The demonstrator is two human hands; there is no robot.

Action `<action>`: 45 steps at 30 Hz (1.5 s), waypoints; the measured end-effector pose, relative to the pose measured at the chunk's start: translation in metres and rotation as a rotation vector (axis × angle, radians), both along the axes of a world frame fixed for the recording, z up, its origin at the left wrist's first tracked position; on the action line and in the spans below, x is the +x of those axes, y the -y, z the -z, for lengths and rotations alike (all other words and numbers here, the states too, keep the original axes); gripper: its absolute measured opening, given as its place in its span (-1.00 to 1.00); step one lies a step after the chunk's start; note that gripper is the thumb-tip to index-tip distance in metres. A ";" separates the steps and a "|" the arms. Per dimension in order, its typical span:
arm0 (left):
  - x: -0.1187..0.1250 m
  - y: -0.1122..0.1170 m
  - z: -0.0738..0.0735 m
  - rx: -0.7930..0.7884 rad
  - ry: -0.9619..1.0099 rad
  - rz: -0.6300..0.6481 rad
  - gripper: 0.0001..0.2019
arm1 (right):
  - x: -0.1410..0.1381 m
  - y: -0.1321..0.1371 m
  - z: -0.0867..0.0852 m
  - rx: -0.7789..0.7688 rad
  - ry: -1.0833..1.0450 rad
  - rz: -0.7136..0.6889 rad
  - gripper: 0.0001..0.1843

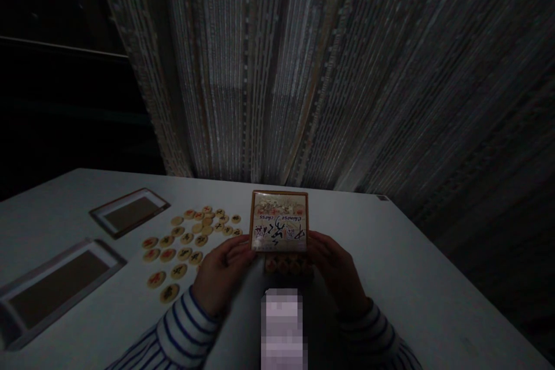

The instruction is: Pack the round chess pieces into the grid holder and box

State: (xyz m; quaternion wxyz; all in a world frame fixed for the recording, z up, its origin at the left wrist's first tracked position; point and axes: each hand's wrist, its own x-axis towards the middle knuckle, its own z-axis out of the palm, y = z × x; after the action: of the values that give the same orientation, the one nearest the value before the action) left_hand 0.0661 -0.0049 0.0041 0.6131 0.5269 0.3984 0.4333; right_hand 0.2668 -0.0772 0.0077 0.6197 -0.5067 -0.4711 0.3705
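Observation:
A square Chinese chess box (279, 221) with a printed lid is held up off the white table (411, 277) between both hands. My left hand (221, 274) grips its near left corner with fingers curled. My right hand (336, 269) grips the near right corner the same way. Several round wooden chess pieces (186, 243) with red and black characters lie scattered on the table left of the box. A few more pieces (284, 266) show just under the box's near edge, perhaps in a tray.
Two flat dark rectangular trays with light rims lie at the left, one farther back (129, 211) and one near the table's edge (56, 289). A striped curtain (347, 69) hangs behind the table. The room is dim.

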 end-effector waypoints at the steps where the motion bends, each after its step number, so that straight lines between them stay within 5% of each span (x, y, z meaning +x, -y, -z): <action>1: 0.000 0.000 -0.001 -0.009 0.010 -0.021 -0.47 | -0.001 0.000 0.000 -0.003 -0.014 -0.014 -0.67; 21: -0.016 -0.014 0.007 -0.016 -0.029 -0.248 -0.46 | -0.014 0.003 0.008 -0.077 0.096 -0.182 -0.66; 33: -0.018 -0.016 0.007 0.038 -0.029 -0.184 -0.44 | 0.005 0.002 -0.003 -0.022 0.233 0.227 -0.56; 45: -0.017 -0.012 -0.001 0.092 -0.055 -0.177 -0.49 | 0.000 0.004 -0.009 -0.033 0.307 0.174 -0.62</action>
State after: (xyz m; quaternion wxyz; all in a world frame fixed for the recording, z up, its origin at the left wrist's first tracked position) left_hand 0.0487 0.0070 0.0047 0.5365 0.5289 0.4398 0.4889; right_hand 0.2667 -0.0816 0.0162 0.5618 -0.6064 -0.5082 0.2415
